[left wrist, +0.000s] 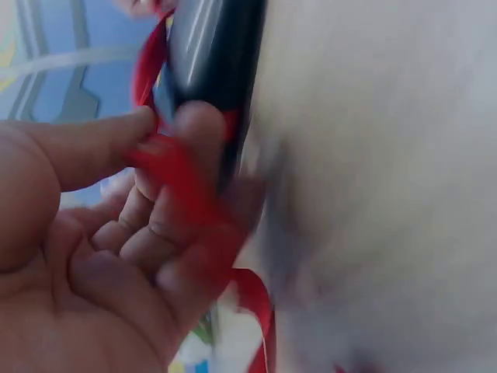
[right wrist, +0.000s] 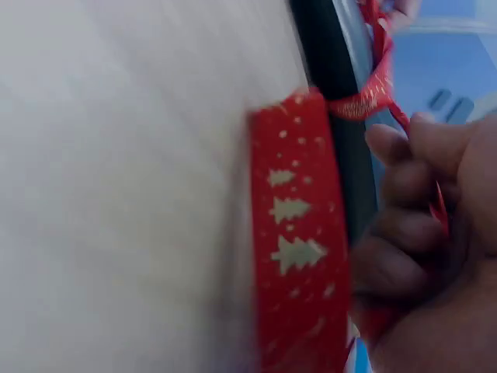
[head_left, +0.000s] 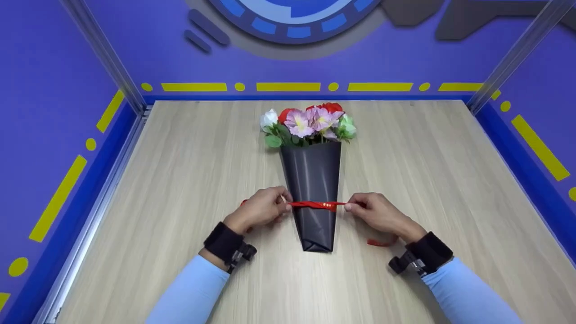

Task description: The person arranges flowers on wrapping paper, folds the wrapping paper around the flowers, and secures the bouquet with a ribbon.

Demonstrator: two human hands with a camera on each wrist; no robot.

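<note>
A bouquet wrapped in black paper [head_left: 312, 175] lies on the wooden table, its flowers [head_left: 310, 121] at the far end. Across the lower part of the wrap runs a red ribbon [head_left: 310, 204], twisted over itself at the front. My left hand [head_left: 265, 207] pinches one length of it between thumb and fingers, just left of the wrap. On the other side my right hand [head_left: 378, 211] pinches the opposite length, which looks taut. A loose ribbon tail [right wrist: 299, 233] with pale tree prints hangs beside the right hand. Red ribbon [left wrist: 186, 186] also crosses the left fingers, blurred.
The light wooden table [head_left: 189, 162] spreads out around the bouquet. Blue-purple panels [head_left: 297, 67] with yellow markings stand behind it and along both sides. Metal posts [head_left: 108, 54] join the panels at the corners.
</note>
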